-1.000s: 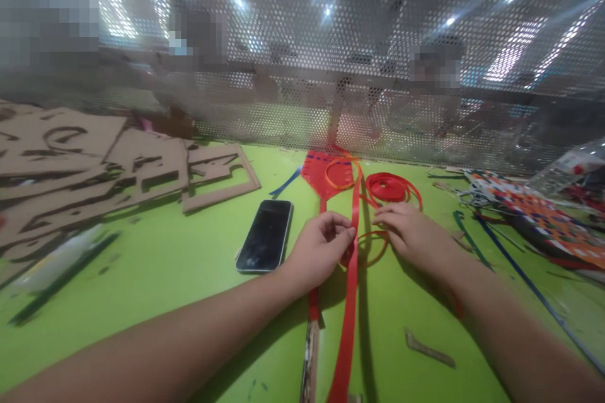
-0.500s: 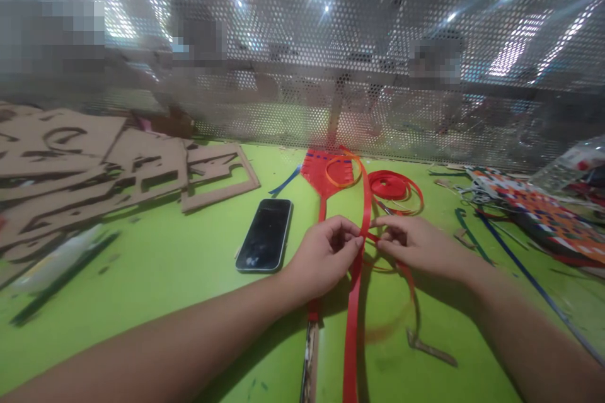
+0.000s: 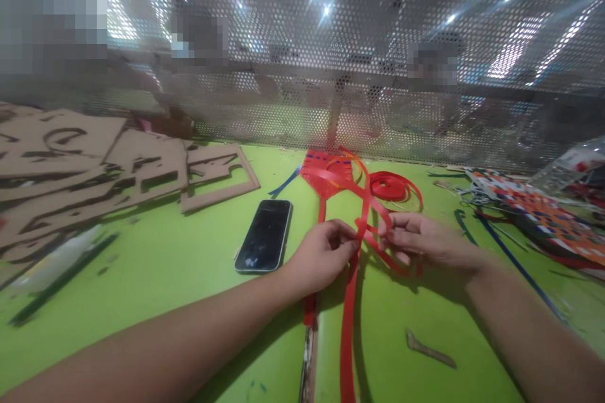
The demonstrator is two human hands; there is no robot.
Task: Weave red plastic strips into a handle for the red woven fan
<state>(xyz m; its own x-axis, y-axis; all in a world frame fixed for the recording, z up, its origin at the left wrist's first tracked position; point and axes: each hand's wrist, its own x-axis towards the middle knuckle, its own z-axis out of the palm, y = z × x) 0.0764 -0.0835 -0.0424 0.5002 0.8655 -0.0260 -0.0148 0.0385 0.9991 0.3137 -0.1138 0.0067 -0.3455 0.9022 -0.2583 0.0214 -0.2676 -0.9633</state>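
Watching from the head view, I see both hands raised off the green tabletop (image 3: 165,264) and meeting over the red strip (image 3: 348,315). 1 second ago that strip lay flat, and both hands pressed low on it. Now its upper part is lifted and bent into loops between the fingertips, while the lower part still runs down toward the near edge. The handling has gone from holding the strip down to bending it in the air.

The left hand (image 3: 321,255) has a narrow grip, thumb and fingers pinched on the strip just where it bends. The right hand (image 3: 425,240) is closed on the looped part just beside it, though motion blur hides exactly which fingers bear on it. The 2 hands are almost touching.

Behind them lies a red woven piece (image 3: 321,179) with a red coil (image 3: 390,187) just to its right, both near the perforated screen (image 3: 302,75). A phone (image 3: 265,236) rests left of the left hand, with cardboard cutouts (image 3: 142,170) farther left. A multicoloured woven mat (image 3: 534,208) and a blue strip (image 3: 515,264) lie to the right, and a brown scrap (image 3: 430,349) lies near the right forearm.

I can read no writing: the phone's screen is dark and shows no brand.
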